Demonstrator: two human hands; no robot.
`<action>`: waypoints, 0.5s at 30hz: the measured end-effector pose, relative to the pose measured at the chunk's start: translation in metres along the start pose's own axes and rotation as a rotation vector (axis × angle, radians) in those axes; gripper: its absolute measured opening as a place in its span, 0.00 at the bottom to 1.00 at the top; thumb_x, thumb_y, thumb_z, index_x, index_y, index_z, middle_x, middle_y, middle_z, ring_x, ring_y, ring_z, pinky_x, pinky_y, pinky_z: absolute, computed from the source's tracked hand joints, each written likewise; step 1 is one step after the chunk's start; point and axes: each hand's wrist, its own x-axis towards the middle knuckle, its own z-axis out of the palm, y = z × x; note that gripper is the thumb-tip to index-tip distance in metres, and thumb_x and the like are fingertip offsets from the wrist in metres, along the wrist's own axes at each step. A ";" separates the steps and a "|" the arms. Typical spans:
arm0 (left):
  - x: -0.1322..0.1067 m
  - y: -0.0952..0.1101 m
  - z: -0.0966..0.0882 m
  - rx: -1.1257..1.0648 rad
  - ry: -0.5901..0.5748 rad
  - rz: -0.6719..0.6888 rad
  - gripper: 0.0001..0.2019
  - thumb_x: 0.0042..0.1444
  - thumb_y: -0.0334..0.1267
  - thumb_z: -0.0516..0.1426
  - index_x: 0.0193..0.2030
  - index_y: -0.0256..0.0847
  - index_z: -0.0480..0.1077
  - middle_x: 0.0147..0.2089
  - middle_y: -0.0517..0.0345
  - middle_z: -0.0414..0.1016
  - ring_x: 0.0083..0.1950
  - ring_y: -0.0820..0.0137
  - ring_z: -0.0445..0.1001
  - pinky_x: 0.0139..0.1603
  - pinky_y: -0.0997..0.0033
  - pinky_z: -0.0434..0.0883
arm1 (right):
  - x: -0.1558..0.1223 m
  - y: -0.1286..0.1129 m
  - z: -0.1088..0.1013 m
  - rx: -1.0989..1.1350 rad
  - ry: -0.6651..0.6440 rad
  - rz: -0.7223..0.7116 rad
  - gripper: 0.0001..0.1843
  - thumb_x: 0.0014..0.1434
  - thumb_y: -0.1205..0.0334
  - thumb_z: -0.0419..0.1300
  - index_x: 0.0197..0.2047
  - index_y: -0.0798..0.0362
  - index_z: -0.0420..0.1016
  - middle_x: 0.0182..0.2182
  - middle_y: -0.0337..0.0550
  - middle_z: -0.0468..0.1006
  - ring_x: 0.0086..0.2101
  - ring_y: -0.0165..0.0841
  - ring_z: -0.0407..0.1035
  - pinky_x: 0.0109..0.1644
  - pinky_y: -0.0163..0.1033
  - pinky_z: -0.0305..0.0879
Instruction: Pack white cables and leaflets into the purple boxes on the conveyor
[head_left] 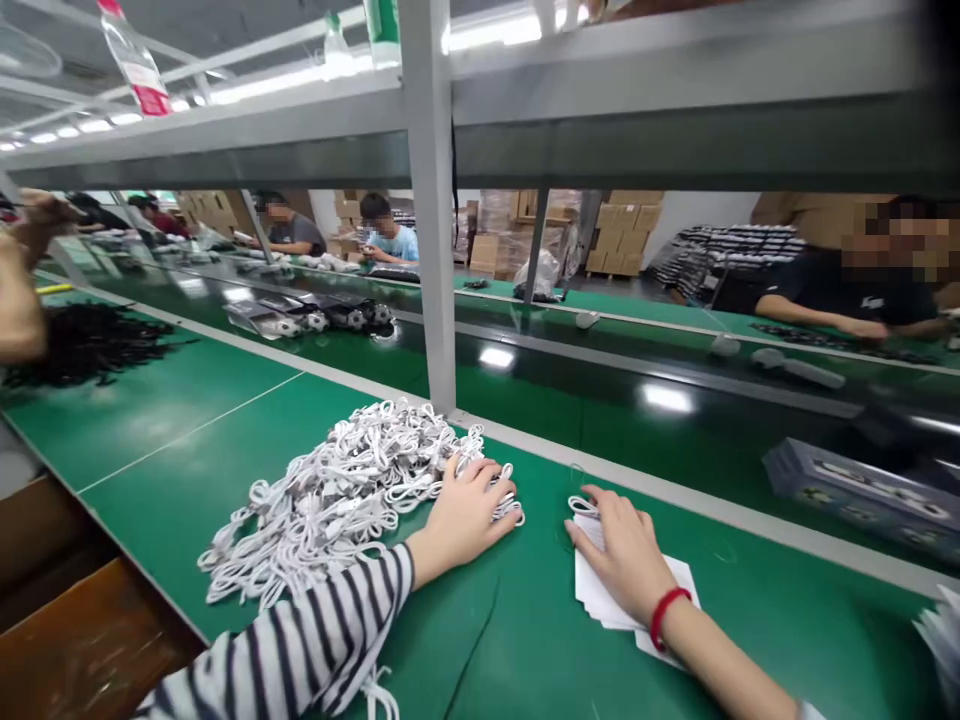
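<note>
As a striped sleeve (315, 640) reached over the green workbench (187, 470), the left hand (465, 510) lay half-open on the right edge of a heap of looped white cables (322, 500), its long axis slanting toward the upper right of the frame; the right hand (626, 555), farther off, rested on white paper slips (622, 600) beside a small cable loop (583, 506); neither grip could be told, and a brown carton (75, 640) sat at lower left
</note>
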 end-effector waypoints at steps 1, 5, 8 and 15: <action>0.009 0.002 0.004 -0.002 0.005 0.011 0.14 0.62 0.47 0.49 0.46 0.43 0.70 0.52 0.51 0.69 0.58 0.59 0.62 0.64 0.44 0.45 | 0.001 0.001 0.001 -0.001 -0.001 -0.010 0.18 0.62 0.50 0.50 0.51 0.50 0.65 0.44 0.48 0.73 0.45 0.43 0.66 0.46 0.50 0.59; 0.030 0.005 0.018 -0.028 0.023 0.047 0.15 0.61 0.49 0.50 0.45 0.43 0.70 0.53 0.51 0.69 0.59 0.58 0.61 0.65 0.44 0.45 | 0.002 0.005 0.004 0.031 0.011 -0.056 0.12 0.62 0.51 0.50 0.42 0.47 0.68 0.39 0.45 0.73 0.40 0.42 0.67 0.43 0.48 0.60; 0.036 0.003 0.016 -0.048 0.059 0.059 0.15 0.61 0.48 0.51 0.50 0.45 0.68 0.57 0.51 0.66 0.62 0.57 0.59 0.65 0.44 0.44 | 0.004 0.006 0.005 0.043 0.011 -0.062 0.10 0.62 0.52 0.52 0.35 0.48 0.66 0.34 0.43 0.72 0.36 0.39 0.67 0.39 0.46 0.61; 0.012 -0.006 -0.049 -0.122 0.002 0.106 0.17 0.65 0.44 0.45 0.57 0.48 0.65 0.63 0.54 0.61 0.62 0.62 0.59 0.60 0.60 0.61 | 0.009 -0.003 -0.004 0.032 0.020 -0.033 0.08 0.62 0.56 0.53 0.34 0.50 0.63 0.32 0.39 0.70 0.35 0.37 0.65 0.40 0.44 0.59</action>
